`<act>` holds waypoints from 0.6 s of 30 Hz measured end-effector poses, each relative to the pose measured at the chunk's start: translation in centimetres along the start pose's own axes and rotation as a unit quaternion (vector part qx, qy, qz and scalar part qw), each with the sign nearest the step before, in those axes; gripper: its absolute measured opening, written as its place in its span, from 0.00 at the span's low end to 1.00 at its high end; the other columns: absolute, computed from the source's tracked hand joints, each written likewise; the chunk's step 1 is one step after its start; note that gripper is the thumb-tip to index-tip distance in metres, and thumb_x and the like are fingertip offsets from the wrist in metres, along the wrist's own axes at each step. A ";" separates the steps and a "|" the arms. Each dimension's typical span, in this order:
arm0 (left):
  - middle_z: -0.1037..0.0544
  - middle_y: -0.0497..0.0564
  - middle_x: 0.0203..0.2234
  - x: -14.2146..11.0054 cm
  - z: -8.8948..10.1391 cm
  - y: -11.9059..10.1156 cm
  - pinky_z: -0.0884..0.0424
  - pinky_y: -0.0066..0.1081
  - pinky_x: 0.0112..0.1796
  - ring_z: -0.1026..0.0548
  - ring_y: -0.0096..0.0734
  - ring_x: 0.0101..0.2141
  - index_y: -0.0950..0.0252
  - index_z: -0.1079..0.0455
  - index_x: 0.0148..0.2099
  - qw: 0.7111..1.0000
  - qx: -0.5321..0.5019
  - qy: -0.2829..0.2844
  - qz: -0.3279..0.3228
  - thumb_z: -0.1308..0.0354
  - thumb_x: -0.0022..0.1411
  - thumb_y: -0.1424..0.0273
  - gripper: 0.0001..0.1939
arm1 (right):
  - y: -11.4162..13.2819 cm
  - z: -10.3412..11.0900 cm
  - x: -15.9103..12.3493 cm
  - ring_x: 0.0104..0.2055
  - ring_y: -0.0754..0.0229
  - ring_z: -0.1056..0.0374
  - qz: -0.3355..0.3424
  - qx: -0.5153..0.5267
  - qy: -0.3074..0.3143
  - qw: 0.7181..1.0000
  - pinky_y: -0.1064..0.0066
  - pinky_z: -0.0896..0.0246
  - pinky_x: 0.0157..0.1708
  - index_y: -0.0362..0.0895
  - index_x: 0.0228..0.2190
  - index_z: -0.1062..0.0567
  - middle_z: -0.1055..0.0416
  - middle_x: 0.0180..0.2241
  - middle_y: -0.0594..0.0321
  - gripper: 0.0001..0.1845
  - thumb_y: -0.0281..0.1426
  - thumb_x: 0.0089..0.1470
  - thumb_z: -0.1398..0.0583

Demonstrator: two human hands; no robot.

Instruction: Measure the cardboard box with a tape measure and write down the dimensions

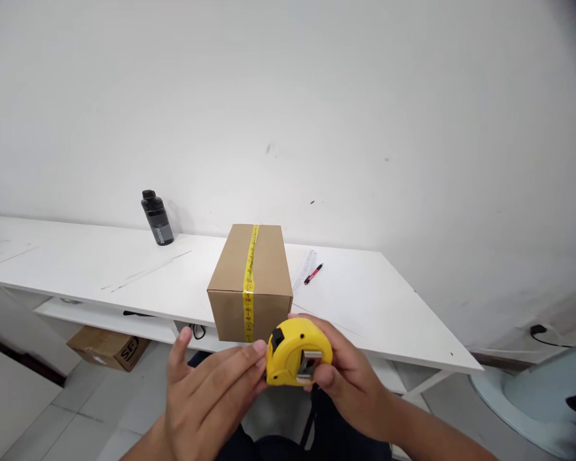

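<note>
A yellow tape measure (292,353) with a black lock button and a metal belt clip is held above my lap, in front of the desk edge. My right hand (348,371) wraps around its right side, with the thumb pressed by the clip. The fingertips of my left hand (216,390) are pressed together at the tape measure's front lower corner, where the blade comes out; the little finger sticks up. Hardly any blade shows, as my fingers cover that spot. Just beyond the hands stands a closed cardboard box (230,262), sealed with yellow printed tape (249,282).
On the white desk (100,262) stand a dark water bottle (157,218) at the left and, right of the box, a printed paper slip (305,269) with a red and black pen (313,274). Another cardboard box (108,347) lies below the desk. A white wall (288,115) rises behind.
</note>
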State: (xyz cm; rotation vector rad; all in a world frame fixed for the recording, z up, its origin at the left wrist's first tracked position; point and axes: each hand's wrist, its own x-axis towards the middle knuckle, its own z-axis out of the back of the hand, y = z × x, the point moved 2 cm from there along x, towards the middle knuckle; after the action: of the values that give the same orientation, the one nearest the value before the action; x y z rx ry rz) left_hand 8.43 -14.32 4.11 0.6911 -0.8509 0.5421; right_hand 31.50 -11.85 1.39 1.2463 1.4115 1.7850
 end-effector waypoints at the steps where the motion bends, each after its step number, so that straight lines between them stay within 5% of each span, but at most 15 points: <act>1: 0.14 0.48 0.40 -0.1 0.0 0.8 0.62 0.48 0.73 0.16 0.33 0.32 0.54 0.26 0.50 1.000 0.004 -0.012 0.012 0.36 0.63 0.72 0.14 | 0.1 0.7 0.4 0.31 0.58 0.28 0.012 -0.018 -0.030 0.999 0.67 0.25 0.29 0.52 0.61 0.31 0.24 0.41 0.56 0.34 0.55 0.60 0.38; 5: 0.15 0.50 0.41 -0.9 -0.9 6.1 0.52 0.57 0.70 0.16 0.37 0.38 0.55 0.28 0.49 0.985 0.056 -0.079 0.143 0.40 0.64 0.75 0.13 | 0.4 4.5 2.3 0.27 0.58 0.29 0.088 -0.064 -0.223 0.969 0.65 0.26 0.23 0.51 0.61 0.33 0.24 0.40 0.56 0.36 0.58 0.59 0.39; 8: 0.15 0.53 0.43 -2.1 -2.3 10.7 0.46 0.56 0.67 0.17 0.39 0.43 0.57 0.28 0.49 0.967 0.093 -0.082 0.221 0.43 0.67 0.74 0.10 | -0.3 7.2 3.4 0.27 0.59 0.28 0.124 -0.097 -0.305 0.939 0.63 0.24 0.27 0.52 0.56 0.32 0.24 0.38 0.61 0.30 0.56 0.60 0.39; 13: 0.15 0.52 0.41 -4.0 -4.0 14.2 0.39 0.48 0.62 0.17 0.38 0.41 0.57 0.25 0.46 0.982 0.077 -0.003 0.174 0.43 0.69 0.70 0.07 | -2.5 9.3 3.8 0.34 0.57 0.25 0.104 -0.129 -0.317 0.934 0.58 0.22 0.36 0.52 0.56 0.32 0.23 0.43 0.58 0.29 0.54 0.62 0.40; 18: 0.15 0.51 0.45 -3.3 -3.6 12.9 0.44 0.50 0.66 0.17 0.37 0.39 0.53 0.25 0.52 0.989 0.092 0.048 0.108 0.42 0.66 0.70 0.14 | -3.4 8.9 4.5 0.34 0.57 0.26 0.103 -0.145 -0.298 0.938 0.58 0.21 0.36 0.53 0.57 0.30 0.24 0.46 0.57 0.29 0.55 0.61 0.40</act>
State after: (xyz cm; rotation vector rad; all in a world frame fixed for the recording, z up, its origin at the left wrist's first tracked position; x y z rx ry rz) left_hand -0.32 -3.68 3.89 0.7374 -0.7962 0.8507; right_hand 37.11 -3.11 -0.14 1.6281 0.6732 1.4786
